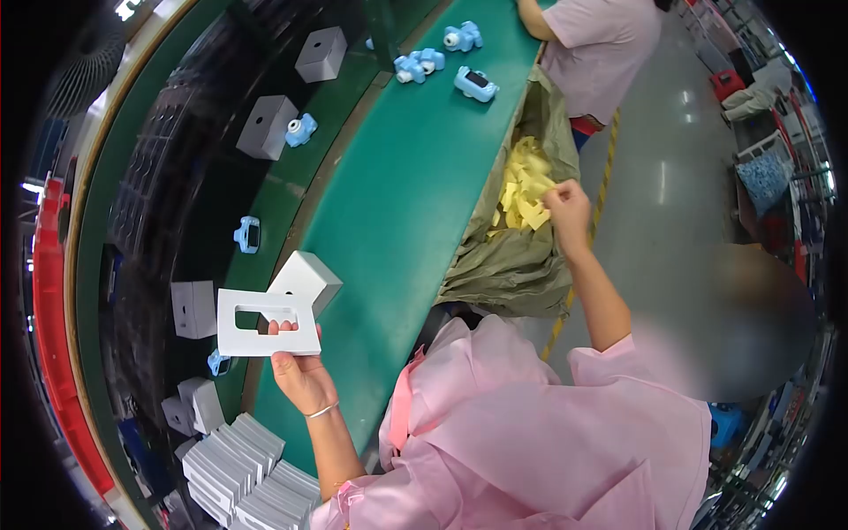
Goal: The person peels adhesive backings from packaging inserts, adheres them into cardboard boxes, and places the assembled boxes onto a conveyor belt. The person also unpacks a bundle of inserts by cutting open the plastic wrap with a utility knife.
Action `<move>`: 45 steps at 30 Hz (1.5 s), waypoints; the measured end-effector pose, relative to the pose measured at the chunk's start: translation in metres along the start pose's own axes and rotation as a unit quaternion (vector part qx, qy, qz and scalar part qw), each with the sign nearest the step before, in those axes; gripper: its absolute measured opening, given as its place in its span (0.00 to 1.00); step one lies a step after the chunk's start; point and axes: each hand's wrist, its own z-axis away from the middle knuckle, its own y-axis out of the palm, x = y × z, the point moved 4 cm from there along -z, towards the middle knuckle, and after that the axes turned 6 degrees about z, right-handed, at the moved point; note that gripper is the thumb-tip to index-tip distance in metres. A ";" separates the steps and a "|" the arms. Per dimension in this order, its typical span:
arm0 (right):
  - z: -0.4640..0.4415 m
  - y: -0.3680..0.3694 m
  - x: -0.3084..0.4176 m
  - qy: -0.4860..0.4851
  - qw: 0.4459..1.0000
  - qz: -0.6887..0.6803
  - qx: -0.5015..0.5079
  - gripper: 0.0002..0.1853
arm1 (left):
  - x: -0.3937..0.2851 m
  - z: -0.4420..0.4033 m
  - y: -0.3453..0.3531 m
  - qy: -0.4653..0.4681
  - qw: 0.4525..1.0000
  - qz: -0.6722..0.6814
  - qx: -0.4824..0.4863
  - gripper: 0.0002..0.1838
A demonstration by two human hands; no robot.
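My left hand [302,382] grips a white cardboard insert [268,339] by its lower edge, thumb in front and fingertips showing through the cut-out window. Just behind the insert, a white box [306,279] sits tilted on the green conveyor belt [389,194]. My right hand [570,210] is stretched out over an olive fabric sack [508,274], its fingers pinched together beside yellow paper strips [528,181]. Whether a strip is between those fingertips is hard to make out.
White inserts [231,459] lie stacked at the belt's near end. Several blue toy cameras [477,85] rest farther along the belt. White boxes [265,128] stand on the left ledge with another toy camera [248,235]. A co-worker in pink [609,53] is at the far end.
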 end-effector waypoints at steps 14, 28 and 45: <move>0.130 0.164 0.137 -0.356 0.842 -0.061 0.401 0.23 | -0.026 -0.006 -0.044 0.136 0.776 -0.614 -0.040 0.18; 0.172 0.269 0.123 -0.328 0.864 -0.112 0.365 0.20 | 0.032 -0.066 -0.066 0.189 0.659 -0.728 0.018 0.23; 0.155 0.284 0.106 -0.325 0.861 -0.110 0.376 0.18 | 0.049 -0.072 -0.055 0.194 0.624 -0.757 0.010 0.24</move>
